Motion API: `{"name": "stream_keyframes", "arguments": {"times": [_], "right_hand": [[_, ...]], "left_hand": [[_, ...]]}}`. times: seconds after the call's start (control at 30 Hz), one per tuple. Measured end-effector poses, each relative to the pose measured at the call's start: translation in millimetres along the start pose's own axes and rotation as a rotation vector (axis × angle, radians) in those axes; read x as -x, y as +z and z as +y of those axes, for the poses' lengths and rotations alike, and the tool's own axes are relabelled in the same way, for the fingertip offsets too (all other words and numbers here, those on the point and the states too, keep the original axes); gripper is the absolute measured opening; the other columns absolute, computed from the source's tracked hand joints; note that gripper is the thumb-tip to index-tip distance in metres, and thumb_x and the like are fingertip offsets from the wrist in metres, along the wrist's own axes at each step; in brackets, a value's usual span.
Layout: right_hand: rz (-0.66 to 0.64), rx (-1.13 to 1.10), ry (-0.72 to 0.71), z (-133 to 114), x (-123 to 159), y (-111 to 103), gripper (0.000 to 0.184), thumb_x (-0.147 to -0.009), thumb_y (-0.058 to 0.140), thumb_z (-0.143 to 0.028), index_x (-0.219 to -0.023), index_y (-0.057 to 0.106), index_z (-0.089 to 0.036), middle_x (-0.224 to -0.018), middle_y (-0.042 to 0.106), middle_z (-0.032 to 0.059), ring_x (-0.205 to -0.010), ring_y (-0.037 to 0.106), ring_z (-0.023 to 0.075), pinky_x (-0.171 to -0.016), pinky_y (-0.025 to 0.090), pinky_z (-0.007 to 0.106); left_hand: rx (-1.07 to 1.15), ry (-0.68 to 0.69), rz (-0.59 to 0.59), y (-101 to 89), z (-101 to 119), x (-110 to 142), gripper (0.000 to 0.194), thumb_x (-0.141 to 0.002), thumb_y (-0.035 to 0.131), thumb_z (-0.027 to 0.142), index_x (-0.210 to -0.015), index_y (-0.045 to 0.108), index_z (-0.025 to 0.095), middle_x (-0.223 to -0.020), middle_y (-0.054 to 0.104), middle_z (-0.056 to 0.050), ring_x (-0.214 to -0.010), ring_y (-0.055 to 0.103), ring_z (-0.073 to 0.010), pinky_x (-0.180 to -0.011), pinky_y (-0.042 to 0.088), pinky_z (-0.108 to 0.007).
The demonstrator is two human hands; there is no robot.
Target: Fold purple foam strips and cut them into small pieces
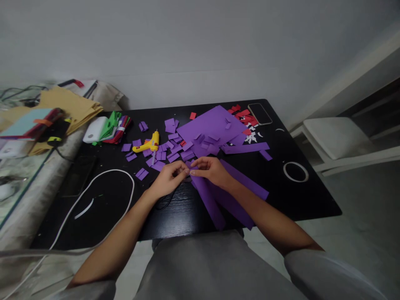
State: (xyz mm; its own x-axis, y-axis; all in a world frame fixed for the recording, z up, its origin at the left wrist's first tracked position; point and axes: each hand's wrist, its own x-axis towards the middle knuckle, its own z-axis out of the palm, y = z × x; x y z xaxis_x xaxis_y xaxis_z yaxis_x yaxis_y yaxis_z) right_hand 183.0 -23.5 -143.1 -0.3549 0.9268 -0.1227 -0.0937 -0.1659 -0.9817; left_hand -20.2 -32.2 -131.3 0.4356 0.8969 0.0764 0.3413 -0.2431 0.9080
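A long purple paper strip (204, 198) slants down across the table toward its front edge. The fingers of my right hand (214, 171) are closed on its upper end, thumb below. My left hand (170, 177) pinches at the same end, and its fingertips nearly meet those of the right. What exactly lies between the left fingertips is partly hidden. Small folded purple paper pieces (142, 173) are scattered just beyond my hands. A yellow glue gun (148, 143) lies on its side to the left of them.
Behind lies a large purple sheet (203, 125), with red scraps (246, 116) and a phone (260, 113) at its right. A tape roll (296, 171) rests on the right side. A white cable (133, 187) loops over the black table (181, 221). Coloured paper bundles (114, 129) stand left.
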Motion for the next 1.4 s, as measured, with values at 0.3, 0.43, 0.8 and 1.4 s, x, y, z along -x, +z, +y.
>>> {"name": "stream_keyframes", "arguments": {"times": [0.3, 0.43, 0.8, 1.4], "right_hand": [[-0.01, -0.12, 0.182, -7.5, 0.1, -0.6, 0.029, -0.066, 0.084, -0.039, -0.079, 0.074, -0.016, -0.068, 0.066, -0.0021, -0.062, 0.057, 0.0103, -0.064, 0.045, 0.025], [-0.009, -0.151, 0.207, -8.8, 0.4, -0.8, 0.031, -0.067, 0.084, -0.044, -0.075, 0.073, -0.016, -0.068, 0.066, -0.0015, -0.062, 0.058, 0.0107, -0.064, 0.047, 0.025], [0.073, 0.084, 0.021, -6.7, 2.5, 3.2, 0.036, -0.073, 0.077, -0.05, -0.075, 0.075, -0.014, -0.063, 0.062, -0.0018, -0.057, 0.048, 0.0097, -0.055, 0.036, 0.024], [-0.003, 0.045, 0.146, -11.2, 5.0, 3.6, 0.039, -0.075, 0.074, -0.053, -0.073, 0.074, -0.014, -0.063, 0.061, -0.0018, -0.058, 0.046, 0.0096, -0.056, 0.033, 0.025]], "left_hand": [[-0.085, 0.082, 0.03, -2.4, -2.4, -0.6, 0.024, -0.096, 0.054, 0.035, -0.082, 0.06, 0.017, -0.071, 0.056, 0.001, -0.065, 0.051, -0.0117, -0.061, 0.04, -0.022], [-0.085, 0.058, 0.032, -3.9, -2.9, -0.3, 0.02, -0.095, 0.054, 0.032, -0.082, 0.059, 0.017, -0.072, 0.056, 0.002, -0.066, 0.051, -0.0116, -0.062, 0.04, -0.022], [-0.111, 0.069, 0.083, -4.5, -0.2, -2.2, 0.017, -0.093, 0.055, 0.027, -0.079, 0.059, 0.017, -0.07, 0.055, 0.002, -0.066, 0.05, -0.0117, -0.063, 0.039, -0.023], [-0.128, 0.078, 0.153, -9.0, -1.1, -2.1, 0.016, -0.093, 0.056, 0.028, -0.082, 0.06, 0.017, -0.072, 0.056, 0.002, -0.066, 0.051, -0.0122, -0.065, 0.04, -0.024]]}}
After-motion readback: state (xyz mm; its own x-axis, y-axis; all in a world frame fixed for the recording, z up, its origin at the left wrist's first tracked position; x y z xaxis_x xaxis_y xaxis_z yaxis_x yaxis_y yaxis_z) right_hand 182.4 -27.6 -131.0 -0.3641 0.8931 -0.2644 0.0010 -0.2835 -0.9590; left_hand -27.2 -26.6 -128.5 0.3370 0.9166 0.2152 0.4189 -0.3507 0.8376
